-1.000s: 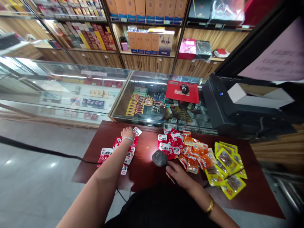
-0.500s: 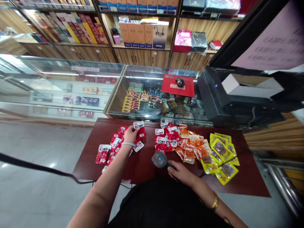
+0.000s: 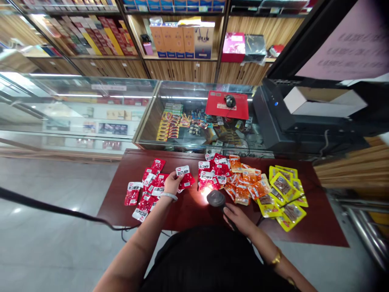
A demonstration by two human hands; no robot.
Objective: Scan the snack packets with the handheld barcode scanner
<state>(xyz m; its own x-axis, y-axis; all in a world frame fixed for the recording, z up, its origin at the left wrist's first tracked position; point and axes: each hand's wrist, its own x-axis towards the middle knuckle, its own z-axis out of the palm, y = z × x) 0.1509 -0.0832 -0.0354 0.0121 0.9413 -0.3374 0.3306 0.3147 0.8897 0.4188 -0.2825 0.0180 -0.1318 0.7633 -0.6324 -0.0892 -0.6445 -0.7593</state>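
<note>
My left hand [image 3: 172, 183] pinches a red-and-white snack packet [image 3: 185, 177] by its edge, just above the table. Under and left of that hand lies a loose pile of similar red packets [image 3: 149, 180]. My right hand [image 3: 238, 218] is wrapped round the handle of a dark barcode scanner [image 3: 216, 198]. The scanner's head points away from me, and a bright light falls on the table and on the near edge of a second red packet pile [image 3: 209, 174]. Orange packets [image 3: 246, 180] and yellow packets [image 3: 282, 190] lie further right.
The dark red table [image 3: 115, 202] adjoins a glass display counter [image 3: 188, 144]. On the counter are a red mat [image 3: 214, 106] with a black mouse [image 3: 230, 101], and a dark machine [image 3: 270, 121] carrying a white open box [image 3: 322, 103]. A black cable [image 3: 91, 219] crosses the left side.
My left hand has moved right and nearer to me with the red packet. The scanner has shifted right, and its light now shines on the table.
</note>
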